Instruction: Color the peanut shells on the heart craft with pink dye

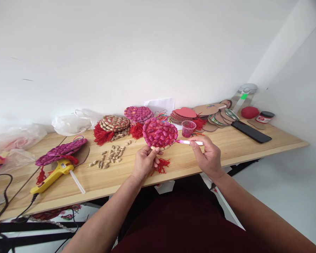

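My left hand (146, 161) grips the lower edge of a round peanut-covered disc (160, 131), held tilted up above the table. Most of its peanuts are wet magenta; a few at the bottom edge are bare tan. A red yarn tassel (162, 166) hangs below it. My right hand (206, 154) is closed round a white-handled paintbrush (191, 142), whose pink tip touches or nearly touches the disc's lower right edge. Just behind the brush stands a clear plastic cup (188, 129) with magenta paint in it.
Loose peanuts (113, 156) and a yellow glue gun (52, 175) lie left on the wooden table (126, 182). Other peanut discs (114, 123) with tassels stand behind. Stacked cardboard discs (210, 110), a black phone (251, 132), a jar (264, 117) and red yarn (250, 112) are right.
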Tool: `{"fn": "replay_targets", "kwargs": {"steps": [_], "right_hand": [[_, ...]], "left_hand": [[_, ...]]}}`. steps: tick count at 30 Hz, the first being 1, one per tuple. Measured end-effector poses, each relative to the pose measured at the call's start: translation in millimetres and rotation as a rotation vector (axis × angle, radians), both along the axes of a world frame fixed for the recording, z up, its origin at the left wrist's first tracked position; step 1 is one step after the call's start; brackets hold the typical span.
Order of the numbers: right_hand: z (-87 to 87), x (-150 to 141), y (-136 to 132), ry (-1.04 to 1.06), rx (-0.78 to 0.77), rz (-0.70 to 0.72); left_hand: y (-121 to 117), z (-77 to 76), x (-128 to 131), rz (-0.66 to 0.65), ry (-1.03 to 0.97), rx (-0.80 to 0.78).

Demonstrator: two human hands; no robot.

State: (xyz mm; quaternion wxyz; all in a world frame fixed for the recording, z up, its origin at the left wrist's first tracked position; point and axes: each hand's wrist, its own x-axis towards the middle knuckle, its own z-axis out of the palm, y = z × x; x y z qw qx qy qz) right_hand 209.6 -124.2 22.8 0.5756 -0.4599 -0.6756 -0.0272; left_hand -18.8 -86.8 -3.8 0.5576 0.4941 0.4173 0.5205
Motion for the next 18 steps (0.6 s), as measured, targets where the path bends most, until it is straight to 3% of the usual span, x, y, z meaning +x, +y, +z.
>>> {"fn": "replay_targets", "kwargs": {"steps": [18], "right_hand": [[2.0,3.4,0.4,-0.012,0.003,0.006]], "left_hand": [[0.5,-0.6,-1.4,0.005,0.006,0.009]]}}
